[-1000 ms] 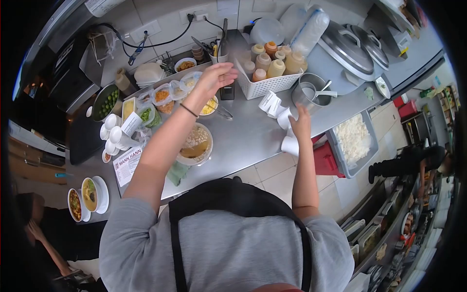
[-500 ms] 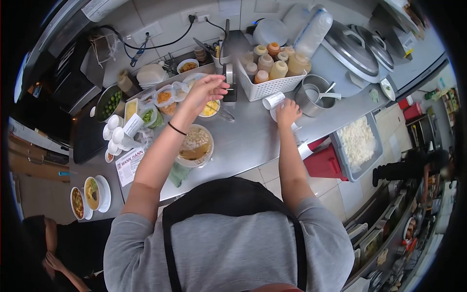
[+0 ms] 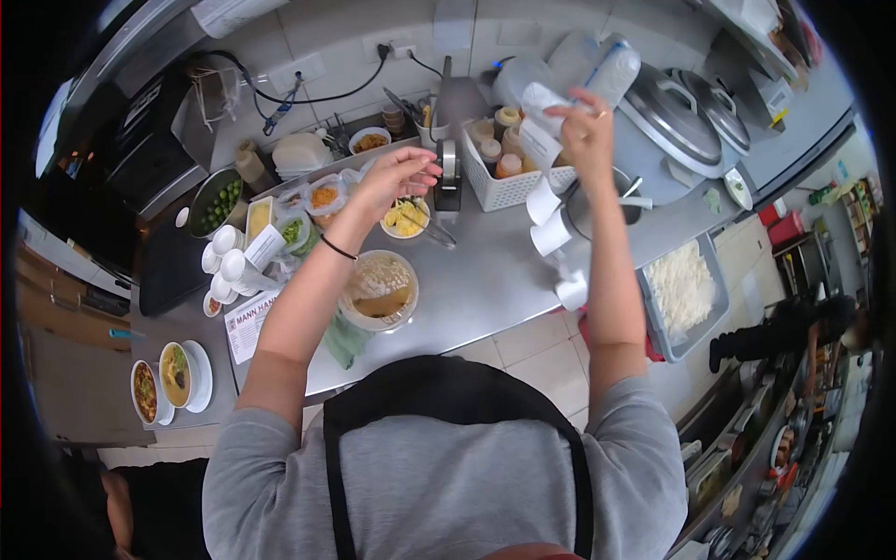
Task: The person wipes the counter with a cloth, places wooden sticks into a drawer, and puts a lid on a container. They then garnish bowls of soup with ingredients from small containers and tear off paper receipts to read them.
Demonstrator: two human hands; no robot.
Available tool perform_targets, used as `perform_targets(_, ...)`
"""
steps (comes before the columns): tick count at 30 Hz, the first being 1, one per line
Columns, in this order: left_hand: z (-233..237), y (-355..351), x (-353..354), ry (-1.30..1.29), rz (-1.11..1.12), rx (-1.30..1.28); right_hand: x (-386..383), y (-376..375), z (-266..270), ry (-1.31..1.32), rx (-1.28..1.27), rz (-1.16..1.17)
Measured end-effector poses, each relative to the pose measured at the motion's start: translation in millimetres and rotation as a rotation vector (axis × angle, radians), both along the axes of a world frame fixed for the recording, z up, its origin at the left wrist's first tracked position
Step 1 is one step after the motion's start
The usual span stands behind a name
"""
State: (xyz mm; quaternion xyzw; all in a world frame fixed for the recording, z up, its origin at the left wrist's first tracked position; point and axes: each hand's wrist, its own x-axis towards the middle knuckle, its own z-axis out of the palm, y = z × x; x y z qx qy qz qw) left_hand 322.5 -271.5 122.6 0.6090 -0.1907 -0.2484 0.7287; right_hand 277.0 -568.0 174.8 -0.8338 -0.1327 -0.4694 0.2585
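a long curling paper strip [image 3: 549, 229] is pinched at its top end between the fingers of the right hand [image 3: 586, 131] and hangs below them in loops, off the steel counter [image 3: 485, 271]. just beneath those fingers stands a white basket of sauce bottles [image 3: 499, 182]. the left hand [image 3: 397, 175] hovers with fingers loosely spread and bent, gripping nothing; its fingertips are just beside a black dispenser [image 3: 449, 177], with a dish of yellow food [image 3: 406, 219] under them and a bowl of noodle soup [image 3: 378, 289] nearer the wrist.
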Motion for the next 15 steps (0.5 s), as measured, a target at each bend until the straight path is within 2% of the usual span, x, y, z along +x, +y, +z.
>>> perform_targets(1,10,3,2,-0.015,0.011,-0.006,2,3,25,0.008,0.076,0.149)
perform_targets(2,22,2,4,-0.085,0.023,0.018,1,8,48,-0.006,0.070,0.164)
perform_targets(4,47,0,10,-0.248,0.052,0.055,-2,18,83,0.118,0.298,0.593)
perform_targets(9,130,-23,-5,-0.576,0.160,-0.041,5,43,99,0.230,0.415,0.794)
perform_targets(11,143,-33,-8,-0.625,0.111,-0.112,7,55,89,0.269,0.537,0.829)
perform_targets(13,146,-40,-6,-0.670,0.058,-0.177,8,62,75,0.271,0.516,0.846)
perform_targets(15,147,-45,-3,-0.572,0.020,-0.247,-4,82,64,0.330,1.035,0.936)
